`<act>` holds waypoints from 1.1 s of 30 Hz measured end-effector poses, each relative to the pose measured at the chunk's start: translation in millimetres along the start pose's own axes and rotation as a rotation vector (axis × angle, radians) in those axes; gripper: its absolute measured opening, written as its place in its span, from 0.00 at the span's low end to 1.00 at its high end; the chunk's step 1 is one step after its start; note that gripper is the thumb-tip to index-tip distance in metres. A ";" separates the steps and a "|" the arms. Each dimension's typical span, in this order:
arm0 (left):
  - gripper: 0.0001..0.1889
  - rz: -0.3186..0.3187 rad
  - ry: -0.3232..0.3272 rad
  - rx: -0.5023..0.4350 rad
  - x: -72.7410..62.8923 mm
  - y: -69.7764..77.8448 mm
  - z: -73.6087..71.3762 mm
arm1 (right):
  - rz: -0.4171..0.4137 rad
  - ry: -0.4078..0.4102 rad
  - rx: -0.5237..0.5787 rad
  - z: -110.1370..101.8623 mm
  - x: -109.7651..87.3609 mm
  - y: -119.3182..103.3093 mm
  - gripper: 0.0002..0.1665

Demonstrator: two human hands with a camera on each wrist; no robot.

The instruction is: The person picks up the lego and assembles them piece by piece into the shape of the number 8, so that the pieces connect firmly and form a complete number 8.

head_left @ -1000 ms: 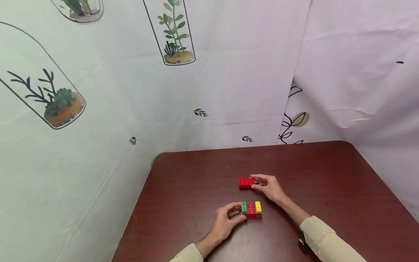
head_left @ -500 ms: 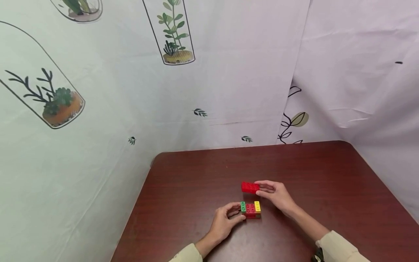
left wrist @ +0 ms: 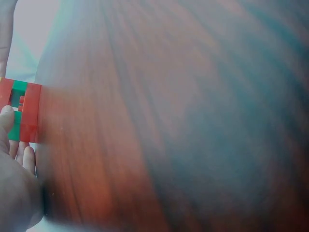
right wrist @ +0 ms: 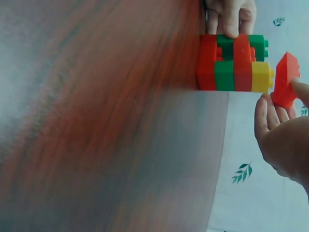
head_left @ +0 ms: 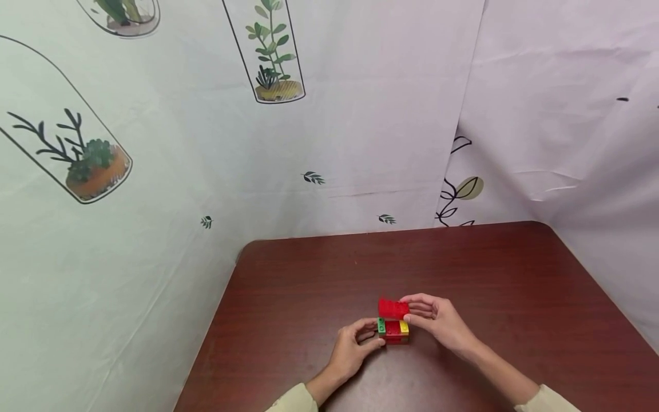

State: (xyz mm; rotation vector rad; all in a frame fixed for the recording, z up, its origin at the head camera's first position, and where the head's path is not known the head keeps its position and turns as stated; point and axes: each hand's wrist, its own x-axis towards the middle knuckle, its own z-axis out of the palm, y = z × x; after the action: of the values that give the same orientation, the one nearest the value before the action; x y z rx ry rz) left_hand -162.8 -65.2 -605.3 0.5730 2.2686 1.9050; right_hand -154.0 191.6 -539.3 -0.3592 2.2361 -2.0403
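Observation:
A stack of toy building bricks (head_left: 393, 339) stands on the table, held at its left side between the thumb and fingers of my left hand (head_left: 346, 356). In the right wrist view, its layers run from a red brick (right wrist: 206, 72) at the base through green bricks (right wrist: 224, 76) and another red brick (right wrist: 242, 72) to a green and a yellow brick (right wrist: 260, 77) on top. My right hand (head_left: 444, 323) pinches a loose red brick (head_left: 393, 309) by its right end. That brick is tilted and close over the stack, covering part of its top in the head view.
The dark red-brown table (head_left: 288, 286) extends around both hands. Pale cloth (head_left: 360, 143) printed with plants hangs behind the table and along its sides.
My right hand has lifted the red brick off the table and brought it nearer to me, over the stack. The left hand stays at the stack.

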 end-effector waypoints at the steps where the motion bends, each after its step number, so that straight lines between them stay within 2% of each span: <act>1: 0.19 -0.001 -0.001 -0.002 -0.1 0.2 0.0 | -0.017 -0.006 -0.004 0.7 -1.6 0.5 0.24; 18: 0.20 0.015 -0.018 0.002 0.7 -2.5 -1.8 | -0.206 0.011 -0.047 13.2 -13.2 15.0 0.21; 25: 0.21 -0.003 -0.020 0.008 0.7 -2.1 -1.4 | -0.219 0.036 -0.151 14.4 -16.5 17.4 0.24; 33: 0.20 -0.020 -0.010 -0.005 0.7 0.3 -0.5 | -0.212 0.019 -0.174 13.4 -16.6 21.2 0.23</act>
State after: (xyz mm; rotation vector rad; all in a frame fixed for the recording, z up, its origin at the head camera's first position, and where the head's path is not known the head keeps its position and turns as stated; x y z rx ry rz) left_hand -163.6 -65.3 -604.8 0.5555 2.2547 1.8934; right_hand -137.3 184.2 -563.1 -0.6189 2.4912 -1.9516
